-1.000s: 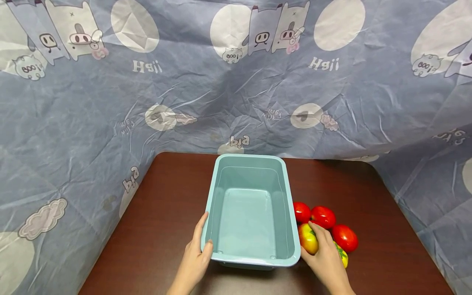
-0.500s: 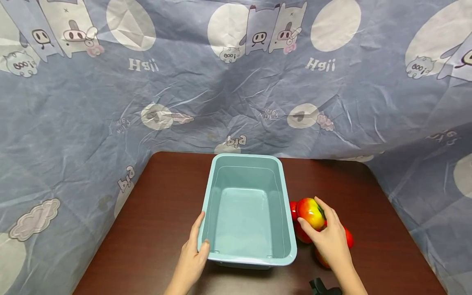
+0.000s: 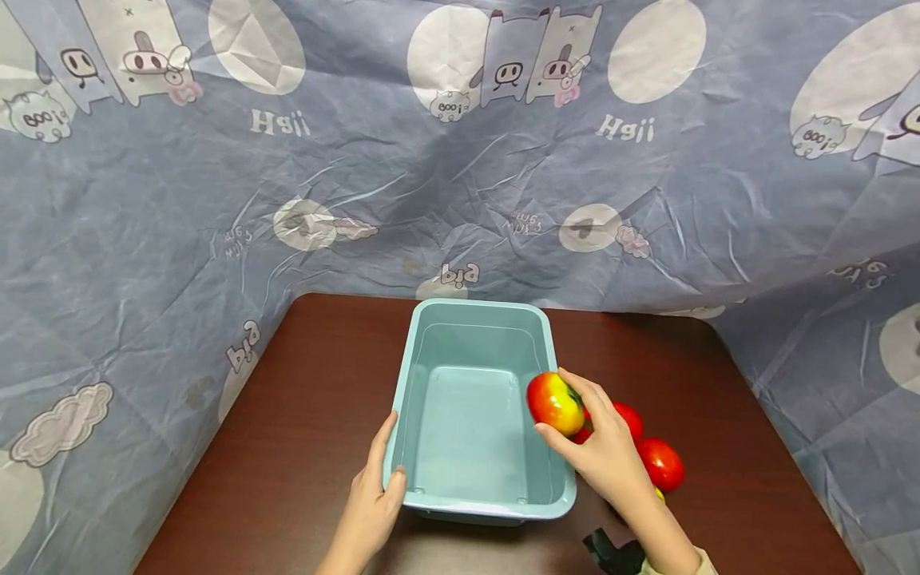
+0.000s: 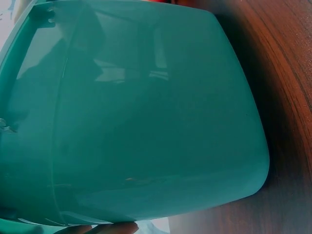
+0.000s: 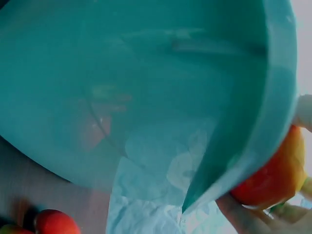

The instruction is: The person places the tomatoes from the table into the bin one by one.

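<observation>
A pale blue-green plastic bin [image 3: 405,399] sits in the middle of the table in the head view. My left hand [image 3: 370,507] grips its near left corner, thumb by the front rim and fingers along the outer side. In my right hand [image 3: 607,451] a red-and-yellow tomato [image 3: 552,402] with a green leafy top is pinched between thumb and fingers, over the bin's right rim. The right wrist view shows this tomato [image 5: 273,178] beyond the bin's rim. In the left wrist view the bin's wall [image 4: 156,122] fills most of the picture.
Red tomatoes [image 3: 661,463] lie on the dark brown table [image 3: 733,511] to the right of the bin, partly hidden by my right hand and forearm. A black device [image 3: 611,551] is at the right wrist. A grey-blue printed cloth [image 3: 431,160] hangs behind the table.
My right hand has lifted the red-and-yellow tomato from the group and carried it up and left to the bin's right rim. The left hand stays on the bin.
</observation>
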`<state>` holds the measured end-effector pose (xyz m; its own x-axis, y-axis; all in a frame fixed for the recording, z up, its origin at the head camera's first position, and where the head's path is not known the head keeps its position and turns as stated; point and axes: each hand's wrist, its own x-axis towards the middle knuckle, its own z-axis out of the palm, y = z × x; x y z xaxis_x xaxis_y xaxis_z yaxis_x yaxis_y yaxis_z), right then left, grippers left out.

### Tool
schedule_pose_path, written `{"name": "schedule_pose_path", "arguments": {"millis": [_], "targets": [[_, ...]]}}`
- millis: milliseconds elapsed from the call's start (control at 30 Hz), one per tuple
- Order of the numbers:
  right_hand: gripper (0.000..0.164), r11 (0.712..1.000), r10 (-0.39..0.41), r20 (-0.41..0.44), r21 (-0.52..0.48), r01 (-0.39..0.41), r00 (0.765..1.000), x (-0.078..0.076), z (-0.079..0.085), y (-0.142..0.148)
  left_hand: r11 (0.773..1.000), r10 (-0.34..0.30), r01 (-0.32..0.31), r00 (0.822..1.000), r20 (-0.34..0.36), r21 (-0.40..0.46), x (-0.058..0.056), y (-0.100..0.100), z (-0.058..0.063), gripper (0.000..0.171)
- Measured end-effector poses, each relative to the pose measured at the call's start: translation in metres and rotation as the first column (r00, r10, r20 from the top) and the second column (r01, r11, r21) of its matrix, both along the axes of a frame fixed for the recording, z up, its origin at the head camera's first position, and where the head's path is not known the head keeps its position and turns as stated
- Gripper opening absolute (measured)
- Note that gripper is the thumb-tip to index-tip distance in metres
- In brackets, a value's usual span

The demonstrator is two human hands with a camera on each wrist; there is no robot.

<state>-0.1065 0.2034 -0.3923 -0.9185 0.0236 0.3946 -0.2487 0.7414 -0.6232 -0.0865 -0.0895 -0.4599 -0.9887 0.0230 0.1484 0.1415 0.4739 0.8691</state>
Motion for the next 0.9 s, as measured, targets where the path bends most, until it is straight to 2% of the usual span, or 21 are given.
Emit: {"name": "schedule_pose_path", "arguments": {"millis": [100, 200, 300, 400, 667, 900], "targets": [[0.076, 0.994, 0.089, -0.081, 0.064, -0.084, 0.993, -0.002, -0.002, -0.006, 1.000, -0.003, 0.003, 1.000, -0.001, 0.000, -0.001, 0.000, 0.000, 0.078], [0.080, 0.979, 0.177, -0.143, 0.127, -0.159, 0.974, -0.003, -0.004, -0.010, 1.000, 0.001, -0.001, 1.000, -0.003, 0.000, -0.001, 0.001, -0.001, 0.078], [0.081, 0.961, 0.241, -0.156, 0.179, -0.213, 0.958, -0.004, -0.005, -0.014, 1.000, 0.005, -0.005, 1.000, -0.007, -0.001, -0.002, 0.001, -0.001, 0.078], [0.079, 0.941, 0.279, -0.125, 0.233, -0.245, 0.952, -0.005, -0.005, -0.016, 1.000, 0.008, -0.008, 1.000, -0.013, -0.005, -0.002, 0.001, -0.002, 0.078], [0.074, 0.871, 0.353, 0.034, 0.352, -0.341, 0.935, -0.007, -0.006, -0.018, 1.000, 0.016, -0.017, 1.000, -0.020, -0.008, -0.001, 0.002, -0.001, 0.077], [0.068, 0.774, 0.407, 0.133, 0.475, -0.418, 0.904, -0.009, -0.007, -0.022, 1.000, 0.014, -0.014, 1.000, -0.016, 0.000, -0.001, 0.002, -0.001, 0.078]]}}
